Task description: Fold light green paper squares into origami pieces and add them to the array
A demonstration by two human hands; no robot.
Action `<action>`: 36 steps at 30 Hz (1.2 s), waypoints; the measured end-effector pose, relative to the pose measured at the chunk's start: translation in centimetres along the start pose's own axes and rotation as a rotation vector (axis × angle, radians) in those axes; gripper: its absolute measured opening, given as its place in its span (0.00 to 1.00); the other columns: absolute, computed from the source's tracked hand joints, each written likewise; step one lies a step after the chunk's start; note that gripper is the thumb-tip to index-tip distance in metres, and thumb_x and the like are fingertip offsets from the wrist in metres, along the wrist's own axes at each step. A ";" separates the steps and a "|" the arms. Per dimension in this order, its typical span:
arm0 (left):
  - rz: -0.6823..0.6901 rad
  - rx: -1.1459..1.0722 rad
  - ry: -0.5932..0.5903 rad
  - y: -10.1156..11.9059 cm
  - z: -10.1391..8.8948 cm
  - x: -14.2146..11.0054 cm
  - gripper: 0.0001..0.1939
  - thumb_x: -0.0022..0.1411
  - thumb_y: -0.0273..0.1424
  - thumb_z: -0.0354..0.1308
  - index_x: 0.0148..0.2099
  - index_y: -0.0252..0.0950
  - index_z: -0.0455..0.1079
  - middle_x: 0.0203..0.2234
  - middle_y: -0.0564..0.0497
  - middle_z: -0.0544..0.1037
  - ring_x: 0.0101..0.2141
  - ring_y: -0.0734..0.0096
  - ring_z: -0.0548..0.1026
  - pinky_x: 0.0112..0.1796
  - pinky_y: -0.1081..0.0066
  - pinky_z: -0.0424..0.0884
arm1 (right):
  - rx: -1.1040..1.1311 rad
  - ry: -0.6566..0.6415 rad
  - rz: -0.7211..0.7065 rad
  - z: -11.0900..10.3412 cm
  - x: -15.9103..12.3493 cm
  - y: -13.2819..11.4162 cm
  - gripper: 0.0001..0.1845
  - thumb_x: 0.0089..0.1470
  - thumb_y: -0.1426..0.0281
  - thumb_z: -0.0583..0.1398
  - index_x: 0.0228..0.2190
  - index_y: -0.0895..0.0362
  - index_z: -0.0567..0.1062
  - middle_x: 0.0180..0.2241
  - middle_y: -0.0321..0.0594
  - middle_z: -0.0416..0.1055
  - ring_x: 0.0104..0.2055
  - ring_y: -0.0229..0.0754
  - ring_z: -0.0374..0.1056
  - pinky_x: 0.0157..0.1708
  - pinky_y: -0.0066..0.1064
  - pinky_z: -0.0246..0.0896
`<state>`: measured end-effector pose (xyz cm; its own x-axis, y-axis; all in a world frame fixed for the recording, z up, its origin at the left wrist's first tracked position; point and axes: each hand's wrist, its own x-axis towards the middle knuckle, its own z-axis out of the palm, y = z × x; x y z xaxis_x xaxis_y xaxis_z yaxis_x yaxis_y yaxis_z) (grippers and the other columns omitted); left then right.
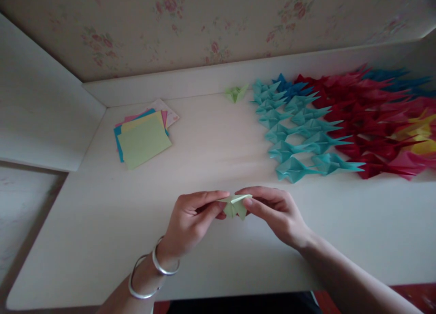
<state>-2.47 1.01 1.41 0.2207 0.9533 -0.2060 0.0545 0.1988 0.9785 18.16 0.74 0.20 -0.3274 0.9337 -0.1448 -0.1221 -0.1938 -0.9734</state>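
Between my two hands is a pale green folded paper piece [234, 208], held above the white desk near its front. My left hand [197, 214] pinches its left side between thumb and fingers; two silver bangles [165, 268] circle that wrist. On the other side, the thumb and fingers of my right hand [275, 212] grip the right edge. Part of the paper is covered by my fingers. A finished light green origami figure [236, 93] stands at the back of the desk.
Rows of turquoise origami figures [289, 169] spread over the right side, with red ones [368, 144], blue ones [291, 87] and yellow ones [420, 132] beyond. At left lies a stack of coloured paper sheets [145, 141]. A white panel [41, 96] borders the desk [85, 223].
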 end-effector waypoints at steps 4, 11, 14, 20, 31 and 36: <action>0.004 0.122 -0.033 0.1 -0.1 -0.1 0.11 0.62 0.31 0.63 0.46 0.39 0.81 0.27 0.49 0.85 0.25 0.68 0.82 0.28 0.73 0.81 | -0.165 0.045 -0.017 -0.1 0.0 -0.1 0.12 0.59 0.64 0.63 0.39 0.57 0.84 0.29 0.42 0.80 0.28 0.40 0.73 0.27 0.28 0.68; 0.026 0.209 -0.040 -0.2 0.1 0.1 0.12 0.65 0.33 0.60 0.47 0.36 0.80 0.25 0.49 0.84 0.25 0.68 0.82 0.30 0.72 0.81 | -0.276 0.140 -0.056 0.3 0.1 -0.1 0.10 0.56 0.64 0.65 0.32 0.57 0.84 0.24 0.40 0.80 0.25 0.40 0.75 0.24 0.26 0.68; -0.020 0.174 -0.058 0.0 0.1 0.1 0.11 0.64 0.34 0.61 0.45 0.36 0.81 0.25 0.50 0.84 0.24 0.70 0.81 0.28 0.74 0.80 | -0.258 0.163 -0.052 0.5 0.0 0.1 0.09 0.55 0.64 0.66 0.30 0.57 0.84 0.26 0.41 0.81 0.25 0.40 0.75 0.24 0.26 0.67; -0.078 0.096 -0.089 0.4 0.4 0.0 0.11 0.64 0.35 0.62 0.42 0.36 0.81 0.26 0.49 0.83 0.24 0.71 0.80 0.27 0.76 0.79 | -0.279 0.146 0.012 0.6 -0.1 0.2 0.14 0.55 0.62 0.66 0.23 0.59 0.76 0.21 0.39 0.77 0.22 0.37 0.70 0.21 0.25 0.61; -0.213 -0.102 -0.060 0.1 0.2 0.6 0.11 0.62 0.36 0.64 0.37 0.32 0.79 0.21 0.52 0.79 0.21 0.75 0.76 0.23 0.79 0.75 | -0.025 -0.043 0.127 0.2 0.1 -0.4 0.15 0.58 0.60 0.63 0.30 0.60 0.78 0.25 0.40 0.77 0.27 0.38 0.74 0.28 0.27 0.68; -0.156 -0.050 -0.047 -0.1 0.4 0.1 0.11 0.63 0.36 0.63 0.41 0.33 0.79 0.23 0.52 0.81 0.24 0.75 0.78 0.27 0.79 0.76 | -0.051 0.063 0.124 0.3 0.3 0.2 0.15 0.56 0.60 0.65 0.28 0.59 0.77 0.23 0.40 0.78 0.26 0.39 0.74 0.27 0.27 0.68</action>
<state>-2.06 1.03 1.24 0.2591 0.8985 -0.3542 0.0436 0.3555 0.9337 17.77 0.94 0.03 -0.2775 0.9208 -0.2742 -0.0359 -0.2951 -0.9548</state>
